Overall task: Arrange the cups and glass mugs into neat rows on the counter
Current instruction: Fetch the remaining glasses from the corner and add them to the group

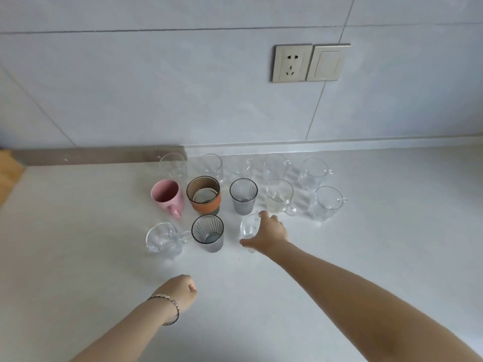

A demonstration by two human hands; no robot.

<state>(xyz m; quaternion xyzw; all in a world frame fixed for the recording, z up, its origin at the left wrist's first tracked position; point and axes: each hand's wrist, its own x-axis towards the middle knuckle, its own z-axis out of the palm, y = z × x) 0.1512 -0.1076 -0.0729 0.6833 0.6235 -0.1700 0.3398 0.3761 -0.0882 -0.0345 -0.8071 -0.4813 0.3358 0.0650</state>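
Note:
Cups stand in three rows on the white counter [366,244]. Several clear glass mugs [275,167] line the back by the wall. The middle row holds a pink mug [167,195], a brown cup with an orange sleeve [203,195], a grey ribbed glass [243,195] and two clear mugs [279,195]. In front stand a clear mug [164,240], a second grey ribbed glass [207,232] and a small clear glass mug [248,227], which my right hand [269,235] grips from the right. My left hand [183,290] is a closed fist above the counter, holding nothing.
A tiled wall rises behind the counter, with a socket [291,62] and a switch [328,62] above the right side. A brown strip [91,155] runs along the back left edge, and a wooden surface [7,173] shows at the far left.

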